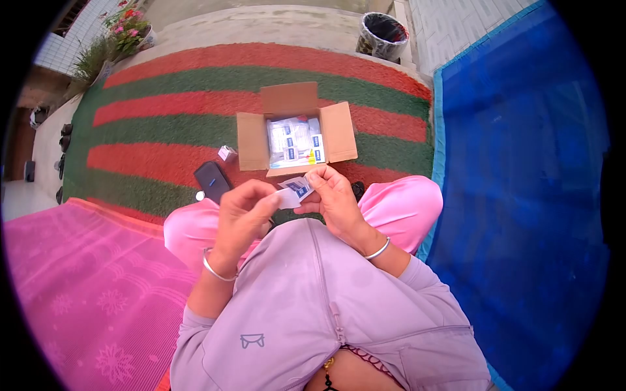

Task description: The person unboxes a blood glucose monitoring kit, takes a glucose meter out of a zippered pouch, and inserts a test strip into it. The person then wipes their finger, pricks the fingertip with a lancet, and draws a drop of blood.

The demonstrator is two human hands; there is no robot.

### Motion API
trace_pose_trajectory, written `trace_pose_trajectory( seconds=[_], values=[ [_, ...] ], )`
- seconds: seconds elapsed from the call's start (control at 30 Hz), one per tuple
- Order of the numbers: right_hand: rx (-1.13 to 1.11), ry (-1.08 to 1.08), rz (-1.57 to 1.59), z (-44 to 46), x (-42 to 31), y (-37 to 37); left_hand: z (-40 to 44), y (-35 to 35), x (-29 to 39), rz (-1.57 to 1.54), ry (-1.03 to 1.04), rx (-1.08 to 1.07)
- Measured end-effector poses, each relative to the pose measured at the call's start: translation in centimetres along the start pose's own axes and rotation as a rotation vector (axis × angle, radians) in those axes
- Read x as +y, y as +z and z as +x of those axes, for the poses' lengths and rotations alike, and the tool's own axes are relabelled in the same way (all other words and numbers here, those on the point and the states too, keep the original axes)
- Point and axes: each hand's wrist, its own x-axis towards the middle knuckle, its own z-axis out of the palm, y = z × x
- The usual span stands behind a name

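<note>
A small white packet with blue print (297, 189) is between my two hands, over my lap. My left hand (246, 212) pinches its left end between thumb and finger. The fingers of my right hand (333, 199) are closed on its right edge. Just beyond the hands stands an open cardboard box (252, 142), its flaps folded out. Inside it lie several white and clear packages with blue labels (295, 140). A black case (212, 181) and a small white box (226, 153) lie left of the cardboard box.
Red and green striped turf (176, 103) lies under the box. A pink mat (98, 287) is at left, a blue cover (515, 195) at right. A lined bin (383, 36) stands at the back, flower pots (145, 40) at back left. A small white round item (200, 195) is near my knee.
</note>
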Motion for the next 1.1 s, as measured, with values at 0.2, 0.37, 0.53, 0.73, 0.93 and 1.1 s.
trace_pose_trajectory(
  seconds=[0.2, 0.37, 0.53, 0.73, 0.93, 1.1],
  values=[
    [-0.068, 0.087, 0.091, -0.2, 0.7, 0.5, 1.6, 1.0, -3.9, 0.189, 0.185, 0.158],
    [-0.051, 0.046, 0.111, -0.1, 1.4, 0.2, 1.8, 1.4, -4.6, 0.135, 0.266, 0.26],
    [-0.049, 0.069, 0.123, 0.2, 2.0, 0.3, 1.8, -0.4, -6.0, -0.211, -0.138, 0.128],
    [0.254, 0.316, 0.24, 5.0, 7.4, -7.8, 2.2, -3.6, -6.2, -0.481, -0.145, 0.247],
    [0.466, 0.487, 0.542, 10.7, 13.5, -8.9, 2.5, -8.0, -2.6, -0.53, 0.013, 0.354],
    [0.55, 0.305, 0.55, 16.2, 14.5, -9.5, 0.9, -12.3, -1.8, -0.513, 0.166, 0.436]
  ],
)
